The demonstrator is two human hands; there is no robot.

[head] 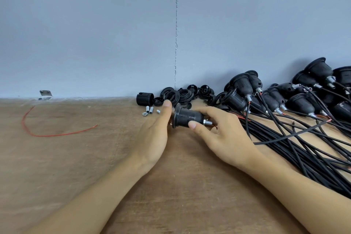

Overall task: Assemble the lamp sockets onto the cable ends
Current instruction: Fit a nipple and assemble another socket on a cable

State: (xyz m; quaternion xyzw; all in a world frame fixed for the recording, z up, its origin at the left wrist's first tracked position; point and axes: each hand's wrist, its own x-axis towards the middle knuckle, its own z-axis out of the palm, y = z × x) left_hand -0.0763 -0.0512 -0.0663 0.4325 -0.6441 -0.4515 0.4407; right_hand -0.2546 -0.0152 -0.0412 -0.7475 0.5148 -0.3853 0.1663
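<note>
right hand point(218, 135) pinches the black ribbed plastic lamp socket point(187, 117); left hand point(153, 135) rests straight-fingered against its flange. a skewed twist could cross-thread the silver metal nipple point(208, 122).

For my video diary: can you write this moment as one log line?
step: socket assembly | right hand grip: holds black socket | left hand grip: at its flange, fingers hidden | wired sockets: piled right
</note>
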